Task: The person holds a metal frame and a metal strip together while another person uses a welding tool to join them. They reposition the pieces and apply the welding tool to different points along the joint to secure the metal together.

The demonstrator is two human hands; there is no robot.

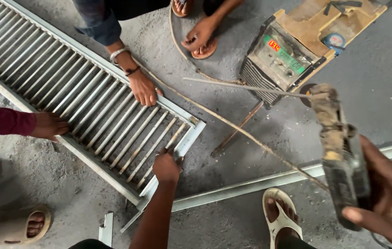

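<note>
the right hand [389, 193] sits closest to the camera, its fingers wrapped shut round a grimy electrode holder [343, 161], with a thin welding rod [246, 86] clamped in its jaws and running off to the left above the floor. just beyond, the left hand [166, 167] rests on the near corner of a metal grille frame [191, 138], fingers curled down on the end slat (whether they truly pinch it or only press, i cannot tell). the frame lies flat on the concrete floor [380, 78], running away to the upper left. to do this well, i judge the left hand should hold that corner still and flat, keeping bare fingers back from the joint, while the rod tip comes in steady. two other people's hands steady the frame too: a maroon-sleeved hand [50, 125] on the near rail, and a hand with a bracelet [143, 87] on the far rail. farthest off stands the welding machine [288, 55].
</note>
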